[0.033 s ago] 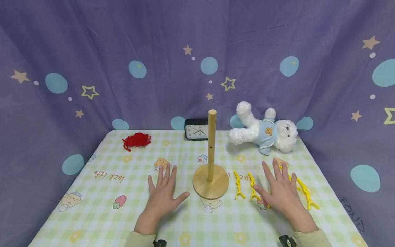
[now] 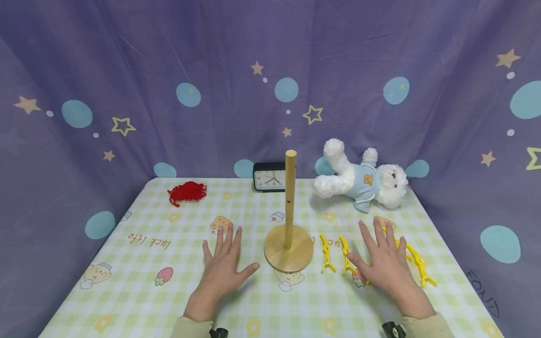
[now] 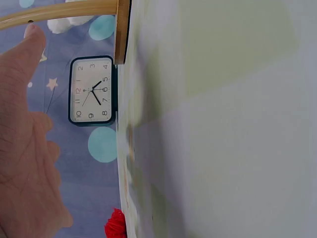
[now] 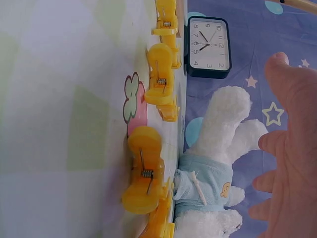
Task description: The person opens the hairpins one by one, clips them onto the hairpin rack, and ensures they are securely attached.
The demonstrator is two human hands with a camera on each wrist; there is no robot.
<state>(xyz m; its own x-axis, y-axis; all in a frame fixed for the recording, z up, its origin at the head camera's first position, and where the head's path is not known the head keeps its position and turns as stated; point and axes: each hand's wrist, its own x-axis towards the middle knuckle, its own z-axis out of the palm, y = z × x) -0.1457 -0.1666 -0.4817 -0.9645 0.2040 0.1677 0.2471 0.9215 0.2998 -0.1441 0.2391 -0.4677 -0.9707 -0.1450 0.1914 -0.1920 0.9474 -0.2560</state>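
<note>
My left hand (image 2: 224,270) hovers palm down over the tablecloth, fingers spread and holding nothing. To its right stands a wooden stand, a round base (image 2: 274,253) with an upright post (image 2: 289,197). My right hand (image 2: 386,265), also spread and holding nothing, is above a row of yellow spring clips. Two of them, a left clip (image 2: 325,253) and its neighbour (image 2: 346,256), lie between the stand and that hand. Another clip (image 2: 417,262) lies to its right, and the hand partly hides more yellow plastic. In the right wrist view, a clip (image 4: 146,171) shows its metal spring.
A bundle of red yarn (image 2: 188,192) lies at the back left. A black-framed clock (image 2: 269,178) stands at the back, partly behind the post. A white teddy bear (image 2: 365,180) in a blue shirt lies at the back right. A purple curtain (image 2: 228,131) hangs behind the table.
</note>
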